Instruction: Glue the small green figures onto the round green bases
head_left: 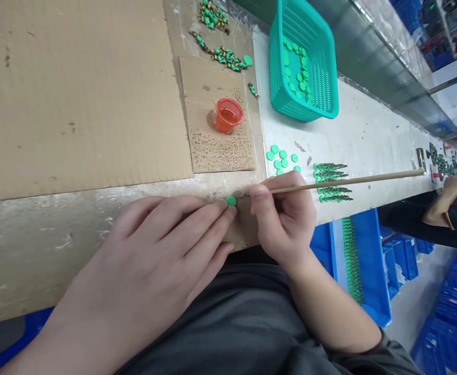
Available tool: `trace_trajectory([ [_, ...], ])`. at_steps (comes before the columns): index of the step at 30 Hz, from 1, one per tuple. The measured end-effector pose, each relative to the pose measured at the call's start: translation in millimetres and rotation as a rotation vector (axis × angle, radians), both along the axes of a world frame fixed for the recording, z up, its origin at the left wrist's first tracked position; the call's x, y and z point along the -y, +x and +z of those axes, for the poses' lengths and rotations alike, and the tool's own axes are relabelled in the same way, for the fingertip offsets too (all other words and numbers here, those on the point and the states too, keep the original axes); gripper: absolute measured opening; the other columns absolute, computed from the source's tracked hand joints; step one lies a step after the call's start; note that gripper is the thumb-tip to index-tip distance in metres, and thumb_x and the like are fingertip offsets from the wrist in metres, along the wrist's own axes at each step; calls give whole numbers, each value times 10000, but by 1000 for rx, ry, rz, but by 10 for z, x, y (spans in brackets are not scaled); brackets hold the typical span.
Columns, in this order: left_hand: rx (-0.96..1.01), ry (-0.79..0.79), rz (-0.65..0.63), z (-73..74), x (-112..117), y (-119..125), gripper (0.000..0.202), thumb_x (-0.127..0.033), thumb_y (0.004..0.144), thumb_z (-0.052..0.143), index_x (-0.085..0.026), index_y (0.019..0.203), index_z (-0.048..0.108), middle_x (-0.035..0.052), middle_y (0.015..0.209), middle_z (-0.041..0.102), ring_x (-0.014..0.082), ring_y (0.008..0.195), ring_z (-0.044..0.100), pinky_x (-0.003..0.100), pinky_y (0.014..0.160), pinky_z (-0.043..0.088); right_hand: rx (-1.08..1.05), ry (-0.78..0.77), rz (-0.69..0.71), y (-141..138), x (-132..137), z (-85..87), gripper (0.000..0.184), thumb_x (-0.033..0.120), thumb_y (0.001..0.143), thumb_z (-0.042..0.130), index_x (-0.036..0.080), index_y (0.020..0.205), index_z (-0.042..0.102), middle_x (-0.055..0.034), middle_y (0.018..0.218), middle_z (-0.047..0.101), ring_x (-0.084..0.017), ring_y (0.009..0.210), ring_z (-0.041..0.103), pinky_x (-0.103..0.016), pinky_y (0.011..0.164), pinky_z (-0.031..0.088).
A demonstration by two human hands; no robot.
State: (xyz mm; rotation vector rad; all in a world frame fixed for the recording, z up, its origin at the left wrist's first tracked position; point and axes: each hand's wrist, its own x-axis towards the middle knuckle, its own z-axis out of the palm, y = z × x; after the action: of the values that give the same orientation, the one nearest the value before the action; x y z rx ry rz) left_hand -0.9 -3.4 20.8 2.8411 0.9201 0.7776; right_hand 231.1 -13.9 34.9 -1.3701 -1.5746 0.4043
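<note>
Between the fingertips of my left hand (174,245) is a small round green disc (231,201), held near the bench's front edge. My right hand (285,213) is closed in a pinch around a thin wooden stick (349,182), whose long end reaches out to the right. The stick's tip points left toward the disc, with a small gap between them. Whatever my left fingers hold behind the disc is hidden. Beyond my hands, a small red cup (228,115) with liquid in it stands on a piece of cardboard (220,161) marked with dark spots.
Loose green discs (282,154) lie beyond my right hand, beside rows of discs with dark twisted pieces (332,167). A green basket (302,107) holds more discs. Green-and-black pieces (228,57) are piled behind the cup. A blue bin (372,271) stands below; a co-worker's arm (443,205) shows far right.
</note>
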Motion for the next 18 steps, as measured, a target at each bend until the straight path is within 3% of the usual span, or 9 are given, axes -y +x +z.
trace_trajectory([
  [4,-5,-6,-4,6,-19,21,440,-342,1222,564,-152,1588,719,115,1432,844,379,1265,762,582,1043,556,-212,38,-5,-16,-17,-27,156,340,1260,652,286,1132,723,61,817,664,-106,611,647,-259,583,554],
  [6,-9,-20,-1,16,-41,47,478,-347,1211,561,-182,1638,697,114,1395,845,383,1238,764,583,1035,552,-222,8,12,0,5,6,159,337,1263,648,282,1163,759,40,860,732,-120,674,719,-267,629,599],
  [8,-9,-15,-8,32,-62,66,495,-341,1208,550,-180,1656,688,122,1372,842,382,1229,761,579,1033,545,-161,-59,29,43,53,60,158,306,1258,651,283,1186,789,-2,989,834,-157,862,823,-313,799,679],
  [11,22,6,-37,60,-81,71,394,-316,1206,575,-159,1513,767,125,1380,845,366,1240,757,555,1048,541,7,-122,134,137,138,120,204,224,1256,600,291,1287,790,-57,1246,907,-218,1177,862,-424,1081,698],
  [14,84,-33,-46,78,-81,59,283,-294,1190,635,-203,1392,812,99,1392,860,339,1230,760,517,1058,546,189,-77,262,212,204,105,239,166,1229,591,279,1338,771,-88,1341,918,-257,1257,837,-480,1134,705],
  [18,125,-73,-35,66,-89,29,261,-304,1203,631,-227,1380,808,82,1363,871,314,1190,770,502,1055,559,298,8,280,259,274,11,261,149,1195,620,265,1372,772,-109,1347,924,-299,1367,826,-523,1189,715],
])
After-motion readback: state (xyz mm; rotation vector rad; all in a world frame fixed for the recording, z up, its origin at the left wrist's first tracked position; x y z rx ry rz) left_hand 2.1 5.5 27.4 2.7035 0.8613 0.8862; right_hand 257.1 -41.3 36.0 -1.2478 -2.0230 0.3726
